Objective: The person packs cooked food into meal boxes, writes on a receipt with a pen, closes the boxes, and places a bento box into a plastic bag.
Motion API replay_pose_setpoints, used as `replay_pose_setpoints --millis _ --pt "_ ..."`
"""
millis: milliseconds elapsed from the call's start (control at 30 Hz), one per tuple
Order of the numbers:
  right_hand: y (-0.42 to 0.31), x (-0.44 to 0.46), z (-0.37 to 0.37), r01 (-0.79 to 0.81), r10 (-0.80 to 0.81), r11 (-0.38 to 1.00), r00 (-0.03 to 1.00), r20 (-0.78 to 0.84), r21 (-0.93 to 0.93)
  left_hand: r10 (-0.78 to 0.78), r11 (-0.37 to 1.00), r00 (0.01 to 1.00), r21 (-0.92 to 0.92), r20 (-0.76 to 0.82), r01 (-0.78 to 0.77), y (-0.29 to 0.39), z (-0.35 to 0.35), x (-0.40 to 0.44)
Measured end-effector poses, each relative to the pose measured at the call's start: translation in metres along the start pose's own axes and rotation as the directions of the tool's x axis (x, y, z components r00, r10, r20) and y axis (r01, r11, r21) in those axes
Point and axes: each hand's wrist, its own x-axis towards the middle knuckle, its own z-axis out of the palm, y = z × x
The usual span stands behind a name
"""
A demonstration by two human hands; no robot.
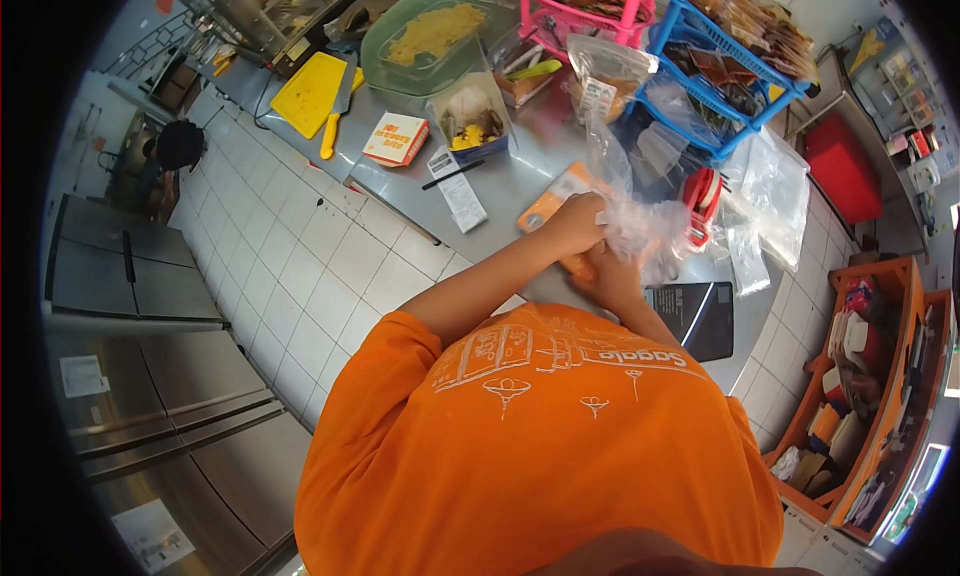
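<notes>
My left hand [576, 224] is closed at the near edge of a crumpled clear plastic bag [645, 231], with its fingers around the bunched plastic. Just below it, my right hand [612, 274] is also closed against the same bag; its fingertips are partly hidden. Under the hands lies an orange and white package [545, 204], mostly covered, so its kind is unclear. A red tape dispenser [703, 198] stands to the right of the bag. A dark tablet [700, 319] lies nearest my right forearm.
A white and orange box [396, 139], paper receipt [462, 202], food container [472, 116], yellow cutting board [308, 96] and yellow-handled knife [330, 136] occupy the left side. Behind stand a green tub [400, 76], pink rack [590, 28] and blue rack [725, 126]. Clear bags [775, 201] lie right.
</notes>
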Motion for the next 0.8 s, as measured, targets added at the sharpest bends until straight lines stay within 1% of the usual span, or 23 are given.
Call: replay_pose_setpoints --millis 33,67,167,200,267,300,333,367,400,433,533,567,633,667,733,800 --pt "0.007 0.012 0.007 -0.086 0.084 0.995 0.996 -0.035 -0.058 0.002 0.993 0.996 0.121 -0.088 0.008 0.002 -0.004 0.003" --pt "0.005 0.024 0.005 -0.175 0.167 0.978 0.983 -0.074 -0.113 0.060 0.998 0.987 0.031 -0.150 -0.056 0.000 -0.014 0.006" --pt "-0.003 0.047 -0.006 -0.228 0.170 0.952 0.948 -0.271 -0.203 0.030 0.999 0.966 -0.007 -0.258 -0.033 -0.012 -0.052 -0.012" --pt "-0.011 0.051 -0.011 -0.212 0.127 0.956 0.922 -0.365 -0.203 0.012 0.999 0.947 0.040 -0.322 0.001 -0.024 -0.061 -0.027" --pt "-0.023 0.064 -0.010 -0.156 0.157 0.988 0.962 -0.222 0.022 -0.020 0.991 0.934 0.116 -0.356 0.065 -0.051 -0.075 -0.064" --pt "-0.028 0.071 -0.008 -0.140 0.160 0.981 0.976 -0.146 0.136 -0.049 0.989 0.923 0.114 -0.381 0.099 -0.066 -0.079 -0.082" --pt "-0.021 0.080 0.019 0.001 0.026 0.980 0.990 -0.137 0.198 -0.077 0.985 0.912 0.109 -0.404 0.131 -0.080 -0.086 -0.096" --pt "-0.030 0.092 0.024 -0.141 0.132 0.911 0.990 0.050 0.389 -0.103 0.979 0.906 0.120 -0.410 0.166 -0.090 -0.096 -0.105" --pt "-0.047 0.109 0.029 -0.302 0.193 0.789 0.949 0.250 0.534 -0.129 0.971 0.900 0.130 -0.417 0.199 -0.099 -0.108 -0.112" --pt "-0.063 0.129 0.033 -0.467 0.204 0.627 0.871 0.447 0.624 -0.153 0.962 0.893 0.141 -0.423 0.232 -0.108 -0.118 -0.116" --pt "-0.098 0.198 0.067 -0.530 0.352 0.383 0.841 0.411 0.757 -0.171 0.953 0.908 0.170 -0.384 0.251 -0.134 -0.150 -0.118" --pt "-0.109 0.220 0.075 -0.578 0.456 0.357 0.793 0.404 0.734 -0.159 0.959 0.922 0.166 -0.353 0.229 -0.139 -0.160 -0.117" --pt "-0.127 0.259 0.086 -0.670 0.645 0.288 0.664 0.378 0.684 -0.140 0.970 0.945 0.151 -0.295 0.191 -0.146 -0.176 -0.117" --pt "-0.136 0.273 0.084 -0.678 0.702 0.283 0.628 0.335 0.678 -0.139 0.977 0.951 0.117 -0.275 0.177 -0.154 -0.182 -0.118" --pt "-0.111 0.290 0.114 -0.677 0.644 0.349 0.676 0.359 0.648 -0.138 0.987 0.964 0.046 -0.229 0.152 -0.170 -0.193 -0.118" --pt "-0.088 0.296 0.142 -0.712 0.732 0.206 0.567 0.377 0.671 -0.154 0.986 0.971 0.033 -0.182 0.163 -0.184 -0.207 -0.118"
